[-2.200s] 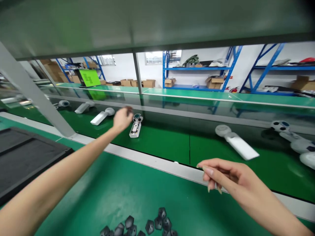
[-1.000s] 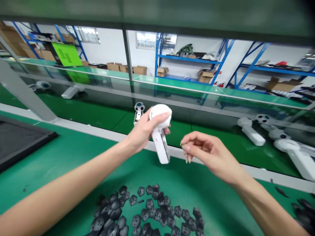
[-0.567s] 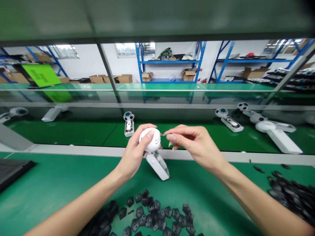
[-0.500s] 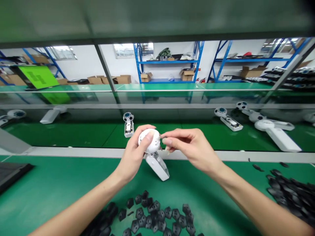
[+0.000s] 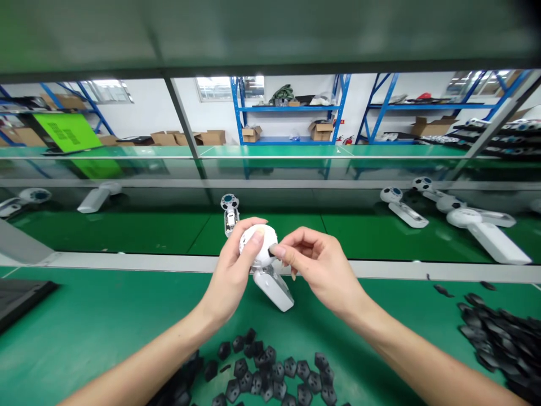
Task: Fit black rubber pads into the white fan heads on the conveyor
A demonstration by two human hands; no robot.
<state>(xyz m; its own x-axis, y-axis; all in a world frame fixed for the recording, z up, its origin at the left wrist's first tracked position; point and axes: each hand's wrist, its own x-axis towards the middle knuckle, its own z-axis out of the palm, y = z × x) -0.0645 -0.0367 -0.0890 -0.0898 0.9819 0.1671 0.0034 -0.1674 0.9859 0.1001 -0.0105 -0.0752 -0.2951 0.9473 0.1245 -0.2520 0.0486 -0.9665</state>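
Observation:
My left hand [image 5: 236, 256] is closed round the round white head of a plastic device [image 5: 274, 288], thumb on top. Its white rectangular handle hangs down to the right, above the green bench. At the right edge of the head, my right hand [image 5: 315, 262] pinches a small black piece [image 5: 271, 252] between thumb and index finger and holds it against the white shell. The fingertips partly cover this piece. Below lie several loose black pentagon pieces [image 5: 276, 371] on the bench.
A heap of thin black pieces [image 5: 501, 332] lies at the right. Beyond the bench's pale edge, a green conveyor belt [image 5: 346, 234] carries several similar white devices [image 5: 490, 228]. A black tray [image 5: 23, 299] sits at the left. A metal shelf [image 5: 270, 34] hangs overhead.
My right hand has brought the black piece onto the right side of the white head. On the belt, the devices have shifted slightly to the right.

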